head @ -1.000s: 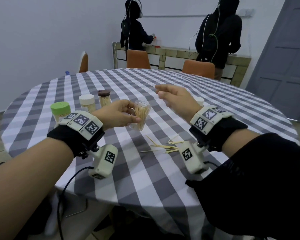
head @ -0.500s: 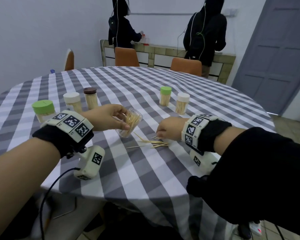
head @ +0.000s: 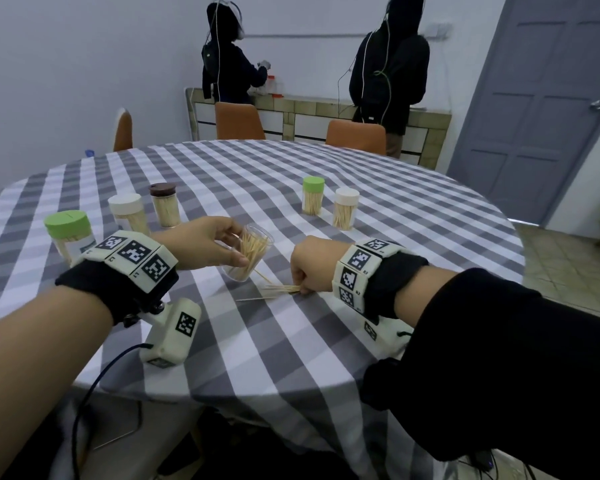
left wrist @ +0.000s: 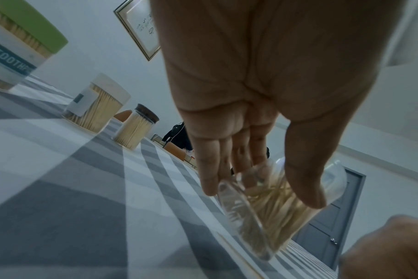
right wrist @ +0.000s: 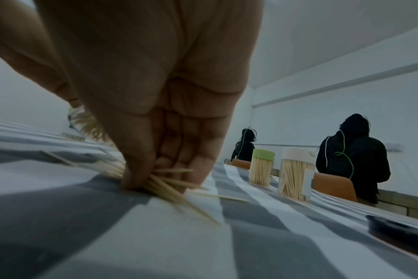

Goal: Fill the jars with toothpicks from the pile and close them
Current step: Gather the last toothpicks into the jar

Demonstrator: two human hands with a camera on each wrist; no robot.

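Observation:
My left hand (head: 219,247) grips a clear open jar (head: 248,254), partly filled with toothpicks and tilted toward the right, its base on the checked tablecloth (head: 257,341). In the left wrist view the thumb and fingers (left wrist: 229,169) wrap the jar (left wrist: 263,217). My right hand (head: 309,268) is down on the cloth, pinching a bundle of loose toothpicks (head: 281,289) from the small pile. The right wrist view shows its fingertips (right wrist: 136,181) closed on the toothpicks (right wrist: 165,190), with a few strays lying around.
Three closed full jars stand at left: green-lidded (head: 69,233), white-lidded (head: 128,213), brown-lidded (head: 165,207). Two more, green (head: 313,195) and white (head: 345,208), stand behind my right hand. A dark lid (right wrist: 399,226) lies on the cloth to the right. Two people stand at the far counter.
My right hand came down from beside the jar mouth to the pile and closed on toothpicks. The left hand keeps the jar, now lower and resting on the cloth.

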